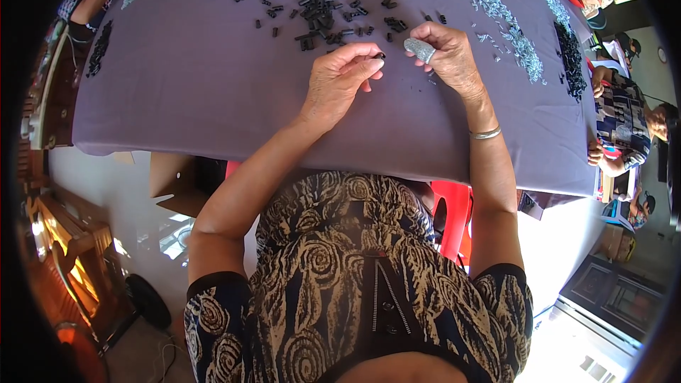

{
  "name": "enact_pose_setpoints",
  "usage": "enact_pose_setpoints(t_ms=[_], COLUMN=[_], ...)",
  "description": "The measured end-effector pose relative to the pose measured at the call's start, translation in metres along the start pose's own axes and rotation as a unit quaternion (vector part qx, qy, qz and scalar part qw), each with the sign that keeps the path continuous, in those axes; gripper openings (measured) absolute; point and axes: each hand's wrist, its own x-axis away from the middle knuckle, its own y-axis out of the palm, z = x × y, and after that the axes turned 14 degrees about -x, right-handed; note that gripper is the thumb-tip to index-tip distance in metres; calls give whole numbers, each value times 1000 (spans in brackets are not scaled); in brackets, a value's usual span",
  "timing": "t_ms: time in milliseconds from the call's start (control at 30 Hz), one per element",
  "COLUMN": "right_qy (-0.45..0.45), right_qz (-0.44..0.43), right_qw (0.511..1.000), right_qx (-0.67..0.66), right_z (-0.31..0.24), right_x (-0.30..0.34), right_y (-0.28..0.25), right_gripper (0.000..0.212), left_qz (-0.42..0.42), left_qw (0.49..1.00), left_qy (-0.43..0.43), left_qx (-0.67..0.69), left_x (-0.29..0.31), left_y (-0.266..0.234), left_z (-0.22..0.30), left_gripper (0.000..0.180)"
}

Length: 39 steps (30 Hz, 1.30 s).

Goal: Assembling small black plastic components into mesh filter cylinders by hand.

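The person's left hand [340,79] pinches 1 small, glossy black cylindrical piece [381,57] between thumb and fingertips, above the greyish-purple cloth-covered table [213,85]. Just beside it, the right hand [452,62] is half curled, its thumb wrapped in a silver-grey covering [420,50]; whether its fingers grip anything, the view cannot tell. Beyond both hands lies a loose heap of short black tubular pieces [317,8]; farther right, a scatter of small silvery metallic pieces [521,46].

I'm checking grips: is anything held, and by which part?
The left hand pinches a small black piece; its gripped part is hidden. Whether the right hand holds anything can't be told.
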Motion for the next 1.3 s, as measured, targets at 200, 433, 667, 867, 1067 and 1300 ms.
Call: enact_pose_setpoints(t_ms=[200,433,667,867,1067,1300], right_qy=[41,41,38,26,13,-2], right_qz=[-99,-135,-139,-135,-127,-112], right_qw=[953,926,945,959,977,988], right_qx=[-284,-350,-294,-246,-171,-109], right_z=[2,-6,-7,-4,-11,-16], right_x=[0,5,6,5,6,8], right_y=[13,19,22,21,23,27], right_gripper=[8,10,13,12,10,4], left_qz=[-7,8,17,6,9,9], left_qw=[1000,1000,1000,1000,1000,1000], left_qy=[-8,-4,10,15,21,2], left_qx=[-7,-4,-6,1,-4,11], left_x=[0,1,1,0,1,3], left_y=[-1,-1,1,2,1,3], left_z=[-1,-1,-2,-6,-11,-10], left_gripper=[19,19,19,20,20,19])
